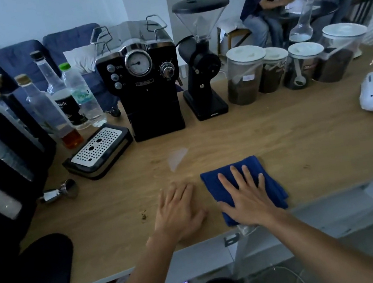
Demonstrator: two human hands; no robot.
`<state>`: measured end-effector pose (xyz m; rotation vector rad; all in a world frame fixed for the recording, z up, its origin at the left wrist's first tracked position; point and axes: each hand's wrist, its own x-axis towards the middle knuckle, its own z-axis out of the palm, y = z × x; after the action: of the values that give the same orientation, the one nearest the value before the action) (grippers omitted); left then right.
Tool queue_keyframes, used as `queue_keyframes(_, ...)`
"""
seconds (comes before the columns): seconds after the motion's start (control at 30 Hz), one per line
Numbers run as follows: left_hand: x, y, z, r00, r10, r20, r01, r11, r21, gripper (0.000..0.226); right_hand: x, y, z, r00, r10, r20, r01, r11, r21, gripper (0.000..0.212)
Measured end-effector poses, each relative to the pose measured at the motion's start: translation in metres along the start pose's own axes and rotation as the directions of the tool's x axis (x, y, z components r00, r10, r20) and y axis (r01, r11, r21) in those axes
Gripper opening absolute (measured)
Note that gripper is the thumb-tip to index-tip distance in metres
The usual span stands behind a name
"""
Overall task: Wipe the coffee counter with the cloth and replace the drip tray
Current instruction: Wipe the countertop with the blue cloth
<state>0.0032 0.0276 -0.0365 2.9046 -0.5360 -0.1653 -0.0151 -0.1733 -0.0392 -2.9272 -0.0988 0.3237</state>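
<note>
One folded blue cloth [274, 188] is lying near the front edge of the counter [278, 130], and I am watching the right hand [247, 195] pressing flat on it, fingers spread and straight. The left hand [180, 211] is resting just beside it, palm down on bare wood, holding nothing. The drip tray [97, 149] is sitting well off to the far left, outside the coffee machine [150, 90], its long axis running diagonally toward the machine's base; I am judging the left hand nearer for fetching it. Dark crumbs [143, 216] are lying left of that hand. I am failing to make out the machine's tray slot in this dimness.
</note>
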Motion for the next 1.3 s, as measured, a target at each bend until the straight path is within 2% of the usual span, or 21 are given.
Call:
queue_keyframes(0.13, -0.014, -0.015, 0.002, 0.988, -0.112, -0.111, 0.102, 0.991, -0.091, 0.096, 0.001, -0.011, 0.004, 0.994, 0.076, -0.073, -0.075, 0.997, 0.024, 0.06)
queue_keyframes(0.27, -0.016, -0.025, -0.003, 0.98, -0.194, -0.03, 0.192, 0.979, -0.067, 0.109, 0.017, -0.021, 0.003, 0.992, 0.087, -0.091, -0.082, 0.995, 0.059, 0.057)
queue_keyframes(0.43, -0.014, -0.025, -0.007, 0.975, -0.224, 0.001, 0.223, 0.973, -0.065, 0.116, 0.041, -0.029, 0.0, 0.994, -0.107, -0.037, 0.108, 0.994, 0.027, 0.055)
queue_keyframes(0.5, -0.012, -0.027, -0.007, 0.972, -0.234, 0.022, 0.235, 0.97, -0.054, 0.119, 0.043, -0.027, 0.001, 0.988, -0.144, -0.062, 0.146, 0.989, 0.029, 0.055)
queue_keyframes(0.63, -0.015, -0.032, -0.006, 0.971, -0.237, 0.032, 0.239, 0.97, -0.054, 0.12, 0.026, -0.027, 0.01, 0.969, -0.172, -0.176, 0.198, 0.97, 0.138, 0.08)
queue_keyframes(0.7, -0.019, -0.035, -0.007, 0.971, -0.238, 0.02, 0.239, 0.969, -0.059, 0.122, 0.017, -0.029, 0.017, 0.968, -0.154, -0.198, 0.19, 0.966, 0.177, 0.082)
queue_keyframes(0.87, -0.021, -0.042, -0.011, 0.976, -0.218, 0.008, 0.218, 0.972, -0.086, 0.129, 0.016, -0.044, 0.011, 0.975, -0.014, -0.223, 0.086, 0.945, 0.316, 0.064)
queue_keyframes(0.97, -0.02, -0.047, -0.009, 0.978, -0.207, -0.007, 0.206, 0.975, -0.081, 0.12, 0.031, -0.058, 0.005, 0.971, 0.029, -0.237, 0.061, 0.929, 0.364, 0.051)
queue_keyframes(1.07, -0.021, -0.049, -0.007, 0.98, -0.201, -0.005, 0.2, 0.976, -0.081, 0.116, 0.048, -0.074, 0.004, 0.978, -0.047, -0.205, 0.122, 0.92, 0.373, 0.048)
queue_keyframes(1.17, -0.021, -0.052, -0.009, 0.982, -0.188, 0.0, 0.187, 0.978, -0.092, 0.114, 0.058, -0.079, 0.008, 0.964, -0.189, -0.185, 0.238, 0.927, 0.289, 0.052)
queue_keyframes(1.3, -0.032, -0.063, -0.011, 0.983, -0.181, -0.032, 0.174, 0.974, -0.141, 0.113, 0.045, -0.074, 0.016, 0.944, -0.215, -0.25, 0.284, 0.916, 0.282, 0.066)
